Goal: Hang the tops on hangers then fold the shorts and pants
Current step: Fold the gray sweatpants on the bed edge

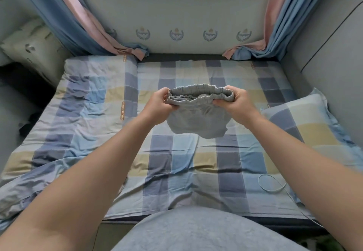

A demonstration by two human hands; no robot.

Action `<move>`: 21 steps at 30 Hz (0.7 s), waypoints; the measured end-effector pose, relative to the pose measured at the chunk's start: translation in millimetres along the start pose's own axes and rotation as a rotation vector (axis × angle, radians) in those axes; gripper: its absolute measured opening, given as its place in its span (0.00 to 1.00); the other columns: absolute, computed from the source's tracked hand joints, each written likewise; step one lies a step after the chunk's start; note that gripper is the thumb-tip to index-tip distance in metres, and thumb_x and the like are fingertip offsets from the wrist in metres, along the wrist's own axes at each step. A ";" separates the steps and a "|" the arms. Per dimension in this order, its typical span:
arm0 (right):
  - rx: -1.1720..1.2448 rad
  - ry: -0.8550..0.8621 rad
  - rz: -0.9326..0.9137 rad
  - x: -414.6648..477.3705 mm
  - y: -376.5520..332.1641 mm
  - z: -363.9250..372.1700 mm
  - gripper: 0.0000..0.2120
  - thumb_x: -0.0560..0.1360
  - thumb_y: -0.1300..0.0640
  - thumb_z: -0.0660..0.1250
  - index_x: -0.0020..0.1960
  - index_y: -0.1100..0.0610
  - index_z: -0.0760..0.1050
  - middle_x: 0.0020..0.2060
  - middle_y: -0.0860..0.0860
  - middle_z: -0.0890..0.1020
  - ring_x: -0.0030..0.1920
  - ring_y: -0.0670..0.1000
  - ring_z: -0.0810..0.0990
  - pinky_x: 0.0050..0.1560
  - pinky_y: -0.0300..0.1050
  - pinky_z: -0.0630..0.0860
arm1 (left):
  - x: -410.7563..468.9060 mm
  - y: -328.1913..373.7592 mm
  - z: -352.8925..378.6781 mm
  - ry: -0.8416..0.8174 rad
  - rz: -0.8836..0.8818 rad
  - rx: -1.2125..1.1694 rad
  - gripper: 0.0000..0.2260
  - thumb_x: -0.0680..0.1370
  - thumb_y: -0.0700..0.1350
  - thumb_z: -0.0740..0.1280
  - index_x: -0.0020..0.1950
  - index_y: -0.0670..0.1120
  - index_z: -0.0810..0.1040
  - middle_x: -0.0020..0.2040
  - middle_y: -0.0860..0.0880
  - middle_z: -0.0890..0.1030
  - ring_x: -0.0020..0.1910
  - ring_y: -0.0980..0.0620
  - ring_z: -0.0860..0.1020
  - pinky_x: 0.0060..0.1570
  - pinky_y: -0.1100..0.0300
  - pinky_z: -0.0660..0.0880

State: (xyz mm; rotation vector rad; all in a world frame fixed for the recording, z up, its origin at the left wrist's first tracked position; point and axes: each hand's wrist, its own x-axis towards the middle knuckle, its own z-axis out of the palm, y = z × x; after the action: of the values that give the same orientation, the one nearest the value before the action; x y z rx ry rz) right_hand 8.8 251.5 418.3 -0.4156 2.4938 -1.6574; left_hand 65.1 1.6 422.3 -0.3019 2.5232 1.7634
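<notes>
A pair of grey shorts (pixel 198 121) with an elastic waistband hangs in the air above the middle of the bed. My left hand (pixel 160 103) grips the left end of the waistband. At the waistband's right end my right hand (pixel 234 101) pinches the cloth. The waistband is stretched between both hands, its opening facing up, and the legs hang down above the checked sheet (pixel 182 164). No tops or hangers are in view.
A checked quilt (pixel 78 113) lies rumpled on the bed's left side. A matching pillow (pixel 310 125) sits at the right, another pillow (pixel 33 48) at the far left. A thin white cable (pixel 273 185) loops near the bed's right front. Curtains (pixel 88 25) hang at both back corners.
</notes>
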 end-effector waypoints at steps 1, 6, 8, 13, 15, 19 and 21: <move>-0.022 -0.016 0.019 -3.5 4.4 4.9 0.06 0.71 0.62 0.76 0.44 0.59 0.79 0.36 0.52 0.80 0.39 0.47 0.74 0.42 0.45 0.72 | -0.3 -7.1 -1.3 -0.012 -0.012 0.047 0.18 0.67 0.40 0.71 0.54 0.34 0.76 0.51 0.32 0.81 0.44 0.49 0.75 0.47 0.50 0.74; -0.251 -0.071 0.152 -36.1 56.9 47.4 0.07 0.73 0.58 0.76 0.42 0.54 0.77 0.33 0.52 0.80 0.37 0.53 0.74 0.38 0.46 0.70 | -7.0 -77.6 7.0 -0.080 -0.032 0.439 0.08 0.74 0.37 0.69 0.51 0.43 0.75 0.44 0.47 0.81 0.46 0.43 0.78 0.44 0.51 0.74; -0.343 -0.103 0.217 -58.4 89.1 72.8 0.07 0.74 0.58 0.75 0.44 0.48 0.78 0.34 0.47 0.79 0.39 0.55 0.76 0.40 0.46 0.71 | -14.9 -118.6 18.2 -0.136 -0.080 0.522 0.08 0.75 0.38 0.67 0.52 0.46 0.75 0.46 0.47 0.81 0.49 0.42 0.78 0.46 0.51 0.75; -0.523 -0.327 0.448 -129.0 198.4 146.5 0.09 0.77 0.56 0.70 0.56 0.49 0.78 0.50 0.52 0.83 0.51 0.59 0.79 0.49 0.51 0.76 | -57.1 -252.0 64.4 -0.295 -0.355 0.584 0.09 0.75 0.39 0.65 0.54 0.45 0.73 0.51 0.43 0.82 0.52 0.38 0.78 0.50 0.46 0.76; -0.556 -0.411 0.523 -163.1 242.2 175.1 0.11 0.77 0.57 0.69 0.59 0.49 0.77 0.54 0.53 0.82 0.55 0.59 0.78 0.53 0.52 0.75 | -83.3 -308.2 86.1 -0.367 -0.466 0.595 0.10 0.75 0.39 0.63 0.56 0.46 0.72 0.53 0.42 0.81 0.53 0.38 0.77 0.51 0.46 0.76; -0.574 -0.554 0.658 -232.1 313.2 219.6 0.10 0.77 0.55 0.69 0.58 0.50 0.78 0.55 0.53 0.83 0.58 0.59 0.78 0.56 0.50 0.72 | -141.2 -406.7 127.2 -0.494 -0.627 0.600 0.12 0.74 0.37 0.62 0.56 0.46 0.72 0.56 0.41 0.81 0.56 0.38 0.77 0.52 0.47 0.75; -0.564 -0.604 0.733 -265.4 337.8 236.3 0.08 0.77 0.56 0.68 0.55 0.49 0.78 0.53 0.53 0.83 0.56 0.60 0.78 0.52 0.49 0.71 | -168.2 -445.1 143.4 -0.572 -0.676 0.604 0.11 0.74 0.38 0.62 0.56 0.47 0.72 0.56 0.42 0.81 0.57 0.39 0.77 0.53 0.48 0.75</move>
State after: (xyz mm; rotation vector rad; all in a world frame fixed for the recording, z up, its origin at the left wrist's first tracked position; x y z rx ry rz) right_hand 266.4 242.2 1.3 -0.0075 2.1810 -0.4601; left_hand 302.7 10.2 -14.1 -0.4550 2.0411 0.6761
